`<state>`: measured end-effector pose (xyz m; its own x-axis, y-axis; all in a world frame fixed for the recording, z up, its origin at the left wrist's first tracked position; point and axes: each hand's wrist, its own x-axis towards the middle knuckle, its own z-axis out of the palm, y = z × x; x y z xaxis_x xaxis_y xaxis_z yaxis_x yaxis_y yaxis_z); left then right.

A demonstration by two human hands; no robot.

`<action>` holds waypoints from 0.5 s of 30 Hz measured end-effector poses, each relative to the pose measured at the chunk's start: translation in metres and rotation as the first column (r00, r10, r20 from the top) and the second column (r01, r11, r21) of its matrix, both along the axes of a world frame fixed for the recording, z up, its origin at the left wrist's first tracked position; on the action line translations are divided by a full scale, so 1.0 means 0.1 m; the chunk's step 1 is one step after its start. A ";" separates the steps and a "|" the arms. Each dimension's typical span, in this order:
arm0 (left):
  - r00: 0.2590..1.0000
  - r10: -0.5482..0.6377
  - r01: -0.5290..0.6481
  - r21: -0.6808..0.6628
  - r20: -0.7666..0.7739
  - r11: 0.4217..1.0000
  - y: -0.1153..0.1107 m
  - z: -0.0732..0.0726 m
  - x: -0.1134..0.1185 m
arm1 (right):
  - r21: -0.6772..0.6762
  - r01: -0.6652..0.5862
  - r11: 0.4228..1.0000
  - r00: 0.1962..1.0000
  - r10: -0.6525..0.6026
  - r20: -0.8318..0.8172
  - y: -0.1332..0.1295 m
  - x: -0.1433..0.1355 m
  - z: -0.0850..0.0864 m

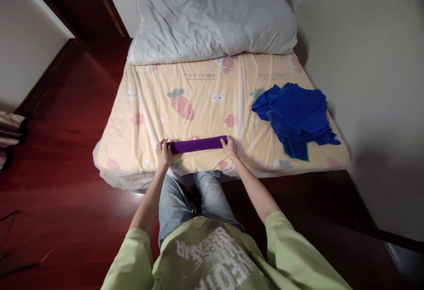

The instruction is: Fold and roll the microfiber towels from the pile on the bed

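A purple cloth, folded into a long narrow strip, lies across the front part of the bed. My left hand grips its left end, thumb toward the cloth and fingers at the edge. At the opposite end my right hand pinches the corner between thumb and fingers. The strip looks flat and nearly straight between both hands. Off to the right, apart from my hands, a crumpled blue cloth rests in a loose heap on the bed.
The bed's yellow sheet carries carrot and rabbit prints. A bulky grey-white quilt is piled at the far end. The right wall runs close to the bed. Dark red wooden floor lies to the left, with thin black legs at lower left.
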<state>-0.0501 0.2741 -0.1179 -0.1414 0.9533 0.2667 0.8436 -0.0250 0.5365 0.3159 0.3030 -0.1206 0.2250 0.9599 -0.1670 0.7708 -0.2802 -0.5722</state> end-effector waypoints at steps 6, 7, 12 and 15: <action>0.824 -0.526 0.513 -0.118 -0.212 0.850 -0.02 0.02 0.07 | -0.032 0.004 0.999 0.997 -0.002 0.075 0.06 0.01 -0.04; 0.812 -0.534 0.515 -0.142 -0.236 0.845 -0.02 0.01 0.08 | -0.038 -0.006 0.999 0.995 0.009 0.097 0.07 0.01 -0.04; 0.776 -0.524 0.485 -0.200 -0.350 0.851 0.05 -0.03 0.07 | -0.009 -0.071 0.997 0.984 0.071 0.164 0.06 -0.05 0.04; 0.754 -0.517 0.472 -0.213 -0.405 0.856 0.10 -0.01 0.05 | 0.178 -0.216 0.960 0.935 0.150 0.322 -0.03 -0.12 0.09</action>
